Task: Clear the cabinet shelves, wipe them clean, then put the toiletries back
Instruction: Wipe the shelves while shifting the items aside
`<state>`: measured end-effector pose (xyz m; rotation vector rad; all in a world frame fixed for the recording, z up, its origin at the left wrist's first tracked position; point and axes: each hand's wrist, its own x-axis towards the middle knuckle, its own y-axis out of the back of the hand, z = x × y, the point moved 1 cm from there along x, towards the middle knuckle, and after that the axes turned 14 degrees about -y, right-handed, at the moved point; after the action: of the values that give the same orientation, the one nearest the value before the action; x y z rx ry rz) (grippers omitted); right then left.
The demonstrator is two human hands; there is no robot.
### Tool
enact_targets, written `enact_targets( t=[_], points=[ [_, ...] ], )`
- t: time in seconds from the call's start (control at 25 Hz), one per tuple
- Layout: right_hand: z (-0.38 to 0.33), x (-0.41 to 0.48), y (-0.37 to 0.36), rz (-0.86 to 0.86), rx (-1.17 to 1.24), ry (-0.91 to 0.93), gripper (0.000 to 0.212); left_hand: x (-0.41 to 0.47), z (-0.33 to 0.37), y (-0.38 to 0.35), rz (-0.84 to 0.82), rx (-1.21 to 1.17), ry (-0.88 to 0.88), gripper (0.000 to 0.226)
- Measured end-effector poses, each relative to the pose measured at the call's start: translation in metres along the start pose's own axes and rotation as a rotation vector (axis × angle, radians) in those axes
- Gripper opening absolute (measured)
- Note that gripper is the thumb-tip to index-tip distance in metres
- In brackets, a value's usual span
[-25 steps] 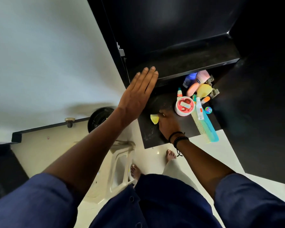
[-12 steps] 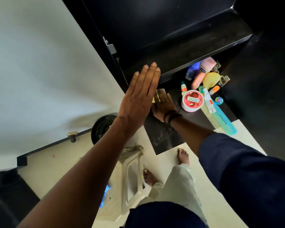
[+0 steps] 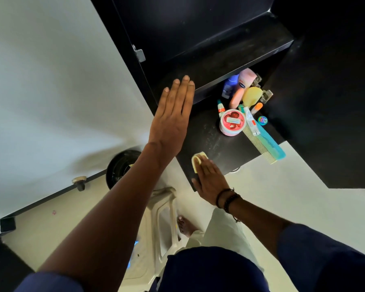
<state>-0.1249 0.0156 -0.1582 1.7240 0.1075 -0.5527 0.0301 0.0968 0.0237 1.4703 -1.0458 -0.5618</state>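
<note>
My right hand point(image 3: 209, 180) presses a small yellow sponge point(image 3: 198, 160) flat onto the near left corner of the black lower shelf point(image 3: 223, 150). My left hand point(image 3: 173, 116) lies flat, fingers together, against the cabinet's left side panel at the front edge of the bare upper shelf point(image 3: 236, 53). Toiletries crowd the lower shelf's right end: a round pink tub point(image 3: 232, 122), a pink lotion bottle point(image 3: 241, 87), a blue bottle point(image 3: 229, 86), a yellow puff point(image 3: 252, 95), small tubes and a blue and cream comb point(image 3: 266, 144) that sticks out over the edge.
A cream plastic stool point(image 3: 162, 224) stands under my bare foot point(image 3: 185, 225). A black bin point(image 3: 120, 167) sits by the white wall, below the cabinet. The open black cabinet door point(image 3: 329, 102) hangs to the right. A dark ledge point(image 3: 51, 197) runs along the wall at left.
My right hand slid the sponge from the back left of the lower shelf toward its near front corner. The left hand stayed against the cabinet side.
</note>
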Motion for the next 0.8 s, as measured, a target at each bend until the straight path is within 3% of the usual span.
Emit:
enact_targets(
  t=[0.16, 0.48, 0.68, 0.8],
  points=[
    [0.034, 0.007, 0.026, -0.020, -0.040, -0.198, 0.066, 0.000, 0.002, -0.002, 0.031, 0.021, 0.018, 0.065],
    [0.011, 0.119, 0.081, -0.123, -0.018, -0.257, 0.064, 0.001, 0.004, -0.003, 0.031, 0.006, 0.050, 0.064],
    [-0.009, 0.078, 0.075, -0.073, 0.249, -0.228, 0.068, 0.001, 0.004, -0.003, 0.031, 0.033, 0.037, 0.061],
    [-0.004, 0.035, 0.046, -0.050, 0.022, -0.195, 0.062, 0.002, 0.005, -0.004, 0.046, 0.055, 0.039, 0.062]
  ],
)
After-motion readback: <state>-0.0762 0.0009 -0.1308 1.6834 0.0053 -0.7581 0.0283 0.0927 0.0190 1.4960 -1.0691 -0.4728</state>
